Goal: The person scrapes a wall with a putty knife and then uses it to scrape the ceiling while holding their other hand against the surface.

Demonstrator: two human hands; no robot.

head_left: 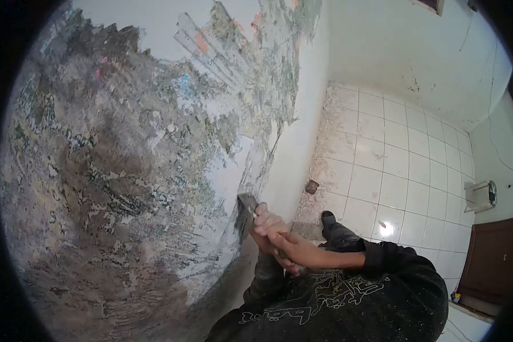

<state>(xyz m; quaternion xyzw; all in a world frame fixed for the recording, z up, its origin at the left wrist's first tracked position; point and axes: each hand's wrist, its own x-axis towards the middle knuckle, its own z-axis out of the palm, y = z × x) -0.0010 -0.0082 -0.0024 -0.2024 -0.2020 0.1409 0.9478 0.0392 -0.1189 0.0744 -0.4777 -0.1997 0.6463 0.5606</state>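
Note:
A scraper [247, 200] with a flat metal blade meets the wall [137, 171] on my left, its edge against the white paint beside a rough stripped patch. Closed around the handle is my right hand [272, 225], its forearm coming in from the right. My left hand [262, 243] is beneath it, partly covered by the right hand and wrist, and also wrapped on the scraper. Most of the handle is hidden by the fingers. Grey and brown plaster shows over much of the wall, with white paint at its top and right.
White floor tiles [376, 171] extend to the right, with paint flakes and dust along the wall's foot. A small brown block [312, 186] lies there near my shoe [327, 219]. At the far right are a brown door [490, 262] and a small white wall fixture [482, 196].

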